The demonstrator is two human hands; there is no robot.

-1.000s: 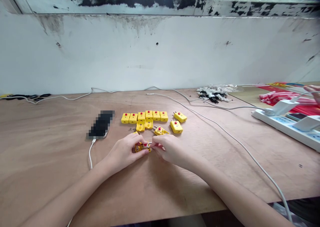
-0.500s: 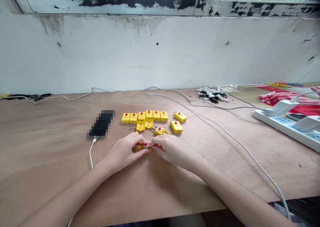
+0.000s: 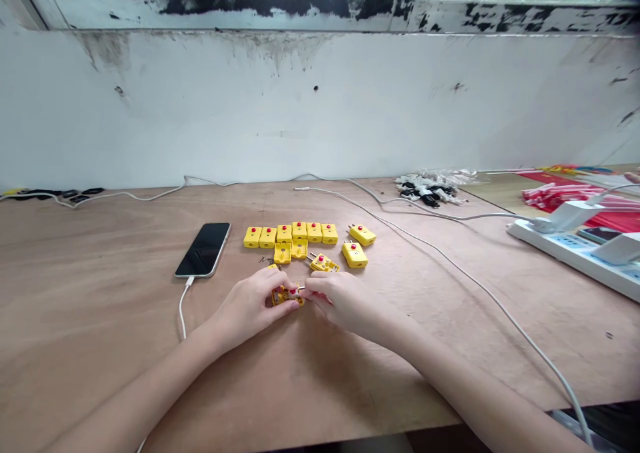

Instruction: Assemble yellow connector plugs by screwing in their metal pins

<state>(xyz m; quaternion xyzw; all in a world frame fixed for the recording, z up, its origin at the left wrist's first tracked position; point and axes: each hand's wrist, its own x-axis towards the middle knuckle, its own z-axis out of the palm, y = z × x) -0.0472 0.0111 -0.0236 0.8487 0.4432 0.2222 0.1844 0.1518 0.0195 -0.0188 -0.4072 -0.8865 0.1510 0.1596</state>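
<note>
Basically, left hand [image 3: 253, 301]: thumb and finger clamped on opened yellow plug [image 3: 280, 297].
Opened yellow plug: between both hands; probably light, stiff, loose innards spill easily; best held by side walls.
Right hand [image 3: 347, 300]: fingertips pinched together beside metal pin [image 3: 301, 288]; cannot tell what's inside.
Closed plug [image 3: 355, 256]: just beyond right hand, likely sturdier.

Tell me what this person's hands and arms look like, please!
The left hand and right hand wear no gloves. The left arm and right arm show no sleeve, watch or bracelet. I can't tell about rings.
</note>
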